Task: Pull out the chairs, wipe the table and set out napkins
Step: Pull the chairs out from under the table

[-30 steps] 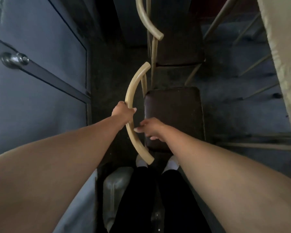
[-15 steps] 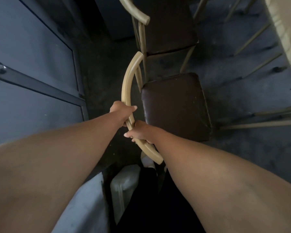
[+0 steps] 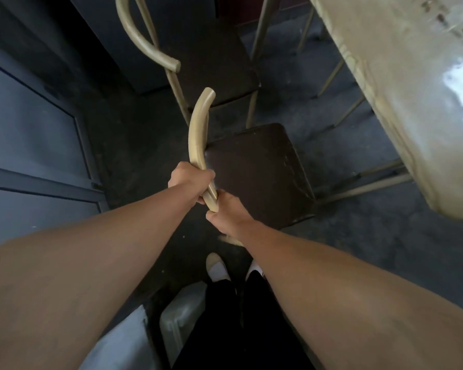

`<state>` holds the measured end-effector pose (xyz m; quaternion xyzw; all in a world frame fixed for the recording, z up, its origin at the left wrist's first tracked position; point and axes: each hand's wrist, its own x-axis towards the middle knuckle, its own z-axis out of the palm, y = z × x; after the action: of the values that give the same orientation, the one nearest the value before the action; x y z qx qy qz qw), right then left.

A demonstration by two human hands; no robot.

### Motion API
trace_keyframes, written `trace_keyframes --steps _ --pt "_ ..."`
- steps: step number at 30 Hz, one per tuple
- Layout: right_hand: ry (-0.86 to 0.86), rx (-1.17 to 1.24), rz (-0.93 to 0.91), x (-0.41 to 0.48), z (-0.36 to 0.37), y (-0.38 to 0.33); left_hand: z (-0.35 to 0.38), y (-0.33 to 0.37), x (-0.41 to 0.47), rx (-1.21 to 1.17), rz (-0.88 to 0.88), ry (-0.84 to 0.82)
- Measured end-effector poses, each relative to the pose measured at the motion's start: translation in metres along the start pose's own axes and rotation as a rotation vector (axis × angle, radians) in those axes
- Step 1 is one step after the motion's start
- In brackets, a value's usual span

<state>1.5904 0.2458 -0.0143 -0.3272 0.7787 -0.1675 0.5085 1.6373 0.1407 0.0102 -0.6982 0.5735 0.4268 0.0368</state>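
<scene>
I have both hands on the curved back rail (image 3: 197,134) of the nearer chair (image 3: 259,172). The left hand (image 3: 190,182) is wrapped tightly round the rail, and the right hand (image 3: 229,213) is curled round it just below (the two nearly touch). The chair's dark seat lies left of the table (image 3: 401,89), with a second chair (image 3: 211,57) just beyond.

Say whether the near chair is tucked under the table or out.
Out: the near chair has its whole seat clear of the table.
</scene>
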Motion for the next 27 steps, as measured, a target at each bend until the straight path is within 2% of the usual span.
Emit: trace_keyframes --steps 6,19,27 --pt "0.055 -0.010 -0.051 0.007 -0.049 0.018 0.030 0.044 -0.003 -0.012 0.047 0.002" --pt "0.147 -0.087 -0.010 0.046 -0.167 0.075 0.122 0.145 0.008 -0.140 0.080 -0.063" --pt "0.176 -0.123 0.086 0.065 -0.219 0.118 0.177 0.194 0.012 -0.162 0.067 -0.252"
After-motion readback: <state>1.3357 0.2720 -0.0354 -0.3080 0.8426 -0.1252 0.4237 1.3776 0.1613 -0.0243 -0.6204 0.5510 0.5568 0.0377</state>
